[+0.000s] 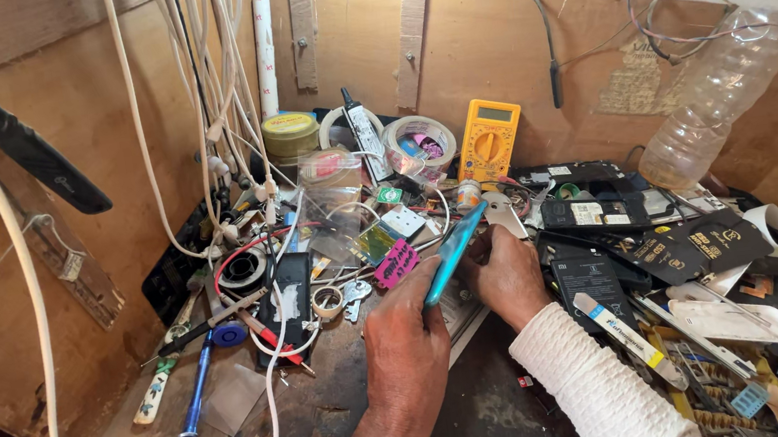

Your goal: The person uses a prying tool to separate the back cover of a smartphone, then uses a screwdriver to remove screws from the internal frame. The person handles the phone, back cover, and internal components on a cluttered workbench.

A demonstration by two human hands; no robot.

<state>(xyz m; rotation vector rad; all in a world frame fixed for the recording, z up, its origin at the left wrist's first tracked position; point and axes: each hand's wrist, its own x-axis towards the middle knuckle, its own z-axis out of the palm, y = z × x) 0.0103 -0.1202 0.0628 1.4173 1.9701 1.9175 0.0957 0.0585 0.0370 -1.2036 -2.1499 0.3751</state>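
here both hands, left hand (404, 336) and right hand (509, 276), are clamped on a tilted blue phone (452, 252) above the cluttered wooden bench (332, 406), near a yellow multimeter (488, 141).

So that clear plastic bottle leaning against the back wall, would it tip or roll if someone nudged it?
Probably, yes. The plastic bottle leans tilted against the wooden wall rather than standing, so a nudge could slide it. It looks nearly empty, so likely light. Its round body would tend to roll among the clutter.
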